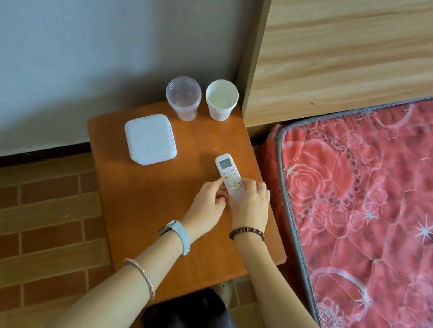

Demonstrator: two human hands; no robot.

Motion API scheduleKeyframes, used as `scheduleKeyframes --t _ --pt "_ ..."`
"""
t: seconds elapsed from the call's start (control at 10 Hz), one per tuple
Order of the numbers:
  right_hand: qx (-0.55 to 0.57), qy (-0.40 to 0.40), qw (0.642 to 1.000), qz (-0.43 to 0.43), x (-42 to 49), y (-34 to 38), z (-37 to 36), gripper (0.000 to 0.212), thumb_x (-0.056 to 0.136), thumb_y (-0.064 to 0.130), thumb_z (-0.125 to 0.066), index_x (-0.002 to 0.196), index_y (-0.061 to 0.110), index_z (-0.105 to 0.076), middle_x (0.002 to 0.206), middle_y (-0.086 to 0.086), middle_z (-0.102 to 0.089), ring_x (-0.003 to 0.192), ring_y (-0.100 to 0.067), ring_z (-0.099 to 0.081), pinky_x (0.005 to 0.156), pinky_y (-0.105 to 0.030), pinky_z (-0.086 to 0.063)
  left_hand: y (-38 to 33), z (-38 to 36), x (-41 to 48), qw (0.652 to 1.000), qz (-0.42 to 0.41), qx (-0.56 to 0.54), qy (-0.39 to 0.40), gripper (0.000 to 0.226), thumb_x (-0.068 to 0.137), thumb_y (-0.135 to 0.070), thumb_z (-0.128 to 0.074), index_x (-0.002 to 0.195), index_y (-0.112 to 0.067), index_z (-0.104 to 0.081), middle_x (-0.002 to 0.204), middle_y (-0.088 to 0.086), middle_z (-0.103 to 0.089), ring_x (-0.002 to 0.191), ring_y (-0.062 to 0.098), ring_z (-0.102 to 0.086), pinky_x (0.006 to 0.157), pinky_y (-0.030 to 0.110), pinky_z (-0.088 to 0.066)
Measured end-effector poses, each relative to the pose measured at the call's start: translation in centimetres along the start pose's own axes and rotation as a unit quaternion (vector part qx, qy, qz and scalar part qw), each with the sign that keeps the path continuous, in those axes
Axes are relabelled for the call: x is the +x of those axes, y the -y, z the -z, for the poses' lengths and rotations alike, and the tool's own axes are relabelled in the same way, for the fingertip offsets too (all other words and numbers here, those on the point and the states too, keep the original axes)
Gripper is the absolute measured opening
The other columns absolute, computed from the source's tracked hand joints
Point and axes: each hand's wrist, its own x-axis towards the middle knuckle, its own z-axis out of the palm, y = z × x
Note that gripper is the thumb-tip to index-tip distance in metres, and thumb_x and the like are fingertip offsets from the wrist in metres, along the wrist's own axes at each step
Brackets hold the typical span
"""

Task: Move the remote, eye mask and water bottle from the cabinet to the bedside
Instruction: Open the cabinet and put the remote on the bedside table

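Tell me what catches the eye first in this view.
The left hand and right hand grip a white remote at the right side of the small wooden table. A red rose-patterned mattress fills the right of the view. At the table's far end stand a clear cup and a white cup, a white square box just nearer.

Head camera looks steeply down (close) onto the bedside table (145,197).

Soft even light, weak shadows on the table (144,203), edges bowed toward corners, mattress (375,206) pattern perhaps slightly smeared
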Motion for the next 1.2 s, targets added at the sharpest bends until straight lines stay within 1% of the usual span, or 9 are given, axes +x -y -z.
scheduleKeyframes --t 0.3,0.4,0.6,0.7,0.8,0.9,1.0,1.1,1.2 --pt "0.005 -0.006 1.0 0.0 1.5 1.3 0.8 0.044 0.09 0.015 -0.062 0.131 0.003 -0.05 0.134 -0.02 -0.045 0.122 -0.035 -0.042 0.096 -0.037 -0.036 -0.2 0.1 2.3 1.0 -0.02 0.021 -0.012 0.043 0.098 -0.013 -0.046 0.14 -0.018 -0.041 0.133 0.004 -0.044 0.11 0.008 -0.047 0.088 0.017 -0.043" --pt "0.014 -0.018 1.0 -0.007 2.7 0.9 0.2 0.044 0.089 0.016 -0.062 0.13 0.005 -0.051 0.132 -0.019 -0.045 0.121 -0.035 -0.043 0.096 -0.039 -0.038 -0.7 0.4 3.5 0.999 -0.033 0.024 -0.019 0.043 0.097 -0.012 -0.046 0.14 -0.018 -0.042 0.132 0.004 -0.045 0.109 0.008 -0.047 0.089 0.018 -0.043" --pt "0.013 -0.036 0.999 -0.001 4.5 0.5 -0.9 0.045 0.084 0.018 -0.069 0.126 0.008 -0.055 0.126 -0.019 -0.049 0.114 -0.036 -0.047 0.092 -0.043 -0.041 -1.4 0.5 5.2 0.998 -0.037 0.034 -0.043 0.042 0.097 -0.011 -0.046 0.139 -0.016 -0.042 0.132 0.006 -0.046 0.106 0.009 -0.048 0.085 0.017 -0.043" --pt "0.015 -0.045 0.999 -0.006 4.8 0.4 -1.2 0.044 0.082 0.02 -0.069 0.124 0.011 -0.055 0.123 -0.017 -0.05 0.112 -0.036 -0.048 0.091 -0.044 -0.043 -1.6 0.3 5.1 0.998 -0.035 0.036 -0.048 0.042 0.097 -0.011 -0.046 0.139 -0.016 -0.043 0.131 0.007 -0.047 0.111 0.013 -0.05 0.084 0.018 -0.044" --pt "0.002 -0.045 0.999 0.001 4.7 0.4 -1.0 0.046 0.082 0.019 -0.07 0.125 0.011 -0.054 0.124 -0.018 -0.05 0.113 -0.036 -0.048 0.092 -0.044 -0.043 -1.8 0.3 4.7 0.997 -0.042 0.045 -0.05 0.041 0.097 -0.01 -0.047 0.138 -0.015 -0.043 0.131 0.007 -0.047 0.111 0.011 -0.049 0.083 0.017 -0.043" --pt "-0.011 -0.05 0.999 0.018 3.9 0.4 0.0 0.047 0.083 0.021 -0.07 0.125 0.009 -0.053 0.124 -0.018 -0.05 0.112 -0.037 -0.048 0.091 -0.045 -0.041 -2.2 0.6 3.6 0.994 -0.06 0.062 -0.061 0.038 0.096 -0.009 -0.049 0.133 -0.017 -0.047 0.129 0.006 -0.05 0.106 0.009 -0.049 0.08 0.014 -0.043" --pt "-0.055 -0.06 0.996 0.04 2.1 0.8 2.0 0.039 0.088 0.021 -0.063 0.124 0.01 -0.053 0.123 -0.016 -0.052 0.111 -0.034 -0.048 0.091 -0.042 -0.041 -3.1 1.4 1.4 0.988 -0.085 0.109 -0.076 0.034 0.095 -0.011 -0.053 0.128 -0.018 -0.051 0.126 0.003 -0.054 0.11 0.012 -0.053 0.082 0.015 -0.043" --pt "-0.092 -0.085 0.99 0.068 -0.2 1.9 5.3 0.032 0.088 0.016 -0.058 0.119 0.013 -0.058 0.117 -0.011 -0.058 0.104 -0.031 -0.051 0.087 -0.039 -0.042 -5.1 3.0 -2.0 0.972 -0.112 0.188 -0.088 0.032 0.093 -0.019 -0.056 0.125 -0.018 -0.053 0.124 0.002 -0.057 0.113 0.016 -0.054 0.083 0.018 -0.046" --pt "-0.121 -0.069 0.986 0.089 -3.2 3.2 9.4 0.026 0.088 0.016 -0.056 0.114 0.013 -0.062 0.113 -0.01 -0.06 0.102 -0.03 -0.053 0.086 -0.039 -0.042 -8.2 5.5 -6.3 0.938 -0.156 0.286 -0.116 0.031 0.092 -0.02 -0.057 0.123 -0.017 -0.055 0.12 0.003 -0.059 0.11 0.016 -0.054 0.086 0.024 -0.049"
